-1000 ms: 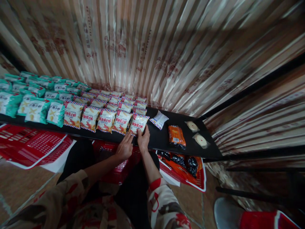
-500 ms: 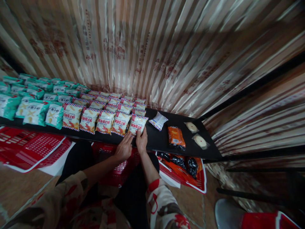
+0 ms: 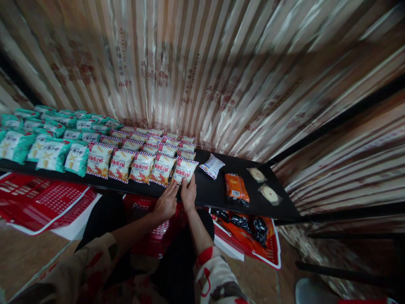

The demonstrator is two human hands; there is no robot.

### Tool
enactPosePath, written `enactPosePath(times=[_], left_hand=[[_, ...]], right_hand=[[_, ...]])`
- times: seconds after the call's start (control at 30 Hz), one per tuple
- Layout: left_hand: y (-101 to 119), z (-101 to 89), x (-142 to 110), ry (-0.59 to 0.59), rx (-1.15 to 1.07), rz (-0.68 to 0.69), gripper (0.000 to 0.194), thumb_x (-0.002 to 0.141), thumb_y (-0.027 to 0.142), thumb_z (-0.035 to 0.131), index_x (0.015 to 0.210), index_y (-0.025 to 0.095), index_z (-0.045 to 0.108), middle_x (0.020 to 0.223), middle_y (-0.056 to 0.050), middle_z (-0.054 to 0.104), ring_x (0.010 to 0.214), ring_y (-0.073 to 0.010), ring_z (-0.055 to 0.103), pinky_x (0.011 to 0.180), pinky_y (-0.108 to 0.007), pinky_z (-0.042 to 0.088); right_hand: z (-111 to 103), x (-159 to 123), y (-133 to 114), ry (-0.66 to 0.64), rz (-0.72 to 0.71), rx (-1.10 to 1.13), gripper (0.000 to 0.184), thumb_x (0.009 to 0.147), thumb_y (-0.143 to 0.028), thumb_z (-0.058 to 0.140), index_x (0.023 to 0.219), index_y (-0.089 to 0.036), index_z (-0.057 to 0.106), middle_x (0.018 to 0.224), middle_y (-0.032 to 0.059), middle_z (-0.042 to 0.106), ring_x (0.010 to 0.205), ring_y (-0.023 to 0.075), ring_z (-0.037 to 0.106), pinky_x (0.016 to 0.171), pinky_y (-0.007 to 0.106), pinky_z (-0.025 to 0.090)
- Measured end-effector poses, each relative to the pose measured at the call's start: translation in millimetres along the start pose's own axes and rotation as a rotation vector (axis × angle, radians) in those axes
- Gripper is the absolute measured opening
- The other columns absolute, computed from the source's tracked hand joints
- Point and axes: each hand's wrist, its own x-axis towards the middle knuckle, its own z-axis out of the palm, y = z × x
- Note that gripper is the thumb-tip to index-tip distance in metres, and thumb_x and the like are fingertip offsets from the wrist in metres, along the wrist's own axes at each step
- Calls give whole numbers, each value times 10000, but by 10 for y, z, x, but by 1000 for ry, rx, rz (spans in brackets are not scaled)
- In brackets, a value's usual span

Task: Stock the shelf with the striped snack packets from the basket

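A white snack bag point(image 3: 184, 169) with a red-and-blue striped edge stands at the right end of the front row on a black shelf point(image 3: 209, 192). My right hand point(image 3: 189, 193) grips its lower right side, thumb on the front and fingers partly hidden behind. At the lower left corner, my left hand point(image 3: 166, 202) pinches the same bag with its fingertips. Matching snack bags point(image 3: 141, 167) stand in several rows to the left, leaning close together. Another striped bag point(image 3: 212, 166) lies on the shelf to the right, apart from both hands.
Green snack bags point(image 3: 52, 155) fill the shelf's left end. Rightward lie an orange packet point(image 3: 236, 188) and two round pale items in clear wrap point(image 3: 269, 194). Red baskets point(image 3: 47, 202) sit below, one holding orange-and-black packets point(image 3: 245, 226). A striped curtain point(image 3: 177, 63) hangs behind.
The view has shifted slightly, so the shelf and goods appear a little lower and further right. Both hands stay at the same snack bag, which stands in the same place in the row.
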Motion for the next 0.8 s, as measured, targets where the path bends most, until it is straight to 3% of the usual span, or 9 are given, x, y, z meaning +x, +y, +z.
enactPosePath(times=[0.33,0.5,0.6,0.8], left_hand=[[2,-82,71,2,-36,-26,491,791,69,374,1276,62,445,1414,-154,378,1351,-229,261,1091,-422,329],[-2,-204,28,33,-47,-22,469,805,74,361,1265,58,454,1410,-167,377,1345,-230,278,1078,-427,350],[-23,-276,-36,78,-54,-35,484,808,57,336,1281,64,437,1408,-164,382,1342,-216,287,1084,-422,344],[-87,-385,-162,100,-57,-105,488,826,84,345,1310,91,408,1408,-160,383,1332,-215,308,1080,-434,345]], right_hand=[[-14,23,-29,25,-9,-20,717,840,-531,359,1365,-45,334,1321,231,459,1214,307,444,975,454,360],[-55,-154,-178,195,-205,-33,634,877,-469,335,1344,-41,354,1372,218,401,1299,276,333,1045,464,290],[-29,-331,-296,110,-323,26,529,900,-411,333,1341,-121,374,1354,166,442,1271,234,386,1028,449,330],[168,-486,-382,-86,-318,105,495,898,-428,333,1249,-112,484,1286,161,514,1209,226,461,1031,442,339]])
